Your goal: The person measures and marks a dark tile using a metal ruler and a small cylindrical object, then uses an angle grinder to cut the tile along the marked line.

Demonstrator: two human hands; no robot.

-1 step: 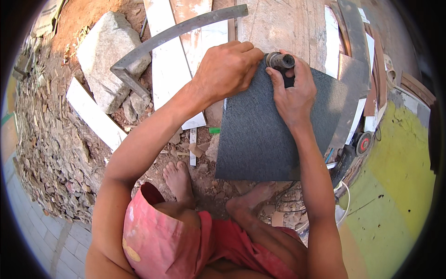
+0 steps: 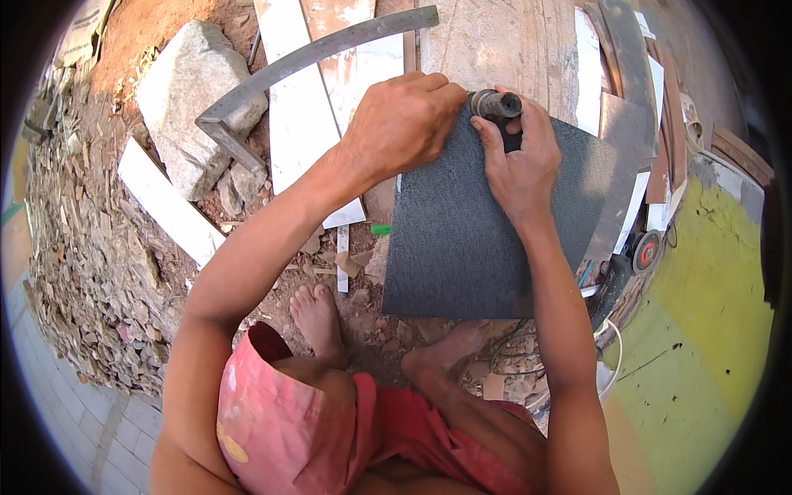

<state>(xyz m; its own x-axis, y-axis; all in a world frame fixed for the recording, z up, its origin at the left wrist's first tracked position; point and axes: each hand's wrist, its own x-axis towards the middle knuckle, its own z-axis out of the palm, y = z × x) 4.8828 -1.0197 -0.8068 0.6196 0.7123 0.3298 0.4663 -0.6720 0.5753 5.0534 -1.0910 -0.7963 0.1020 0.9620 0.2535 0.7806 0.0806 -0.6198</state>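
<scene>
A dark grey speckled tile (image 2: pixel 462 247) lies in front of me, above my bare feet. My right hand (image 2: pixel 521 161) grips a short dark cylindrical tool (image 2: pixel 499 105) with a metal ring at the tile's far left corner, thumb along its side. Just left of it, my left hand (image 2: pixel 407 124) is closed, knuckles up, at that same corner; what its fingertips hold is hidden. A metal angle square (image 2: pixel 289 62), one arm angled downward, lies beyond my left hand, partly over a pale rock and white strips.
White tile strips (image 2: pixel 169 198), a large rock (image 2: pixel 186 95) and rubble (image 2: pixel 91 272) are on the left. A pale board (image 2: pixel 495 41) lies beyond the tile. At right are stacked offcuts (image 2: pixel 631 124), an angle grinder (image 2: pixel 639 256) with cords and a yellow-green painted surface (image 2: pixel 689 330).
</scene>
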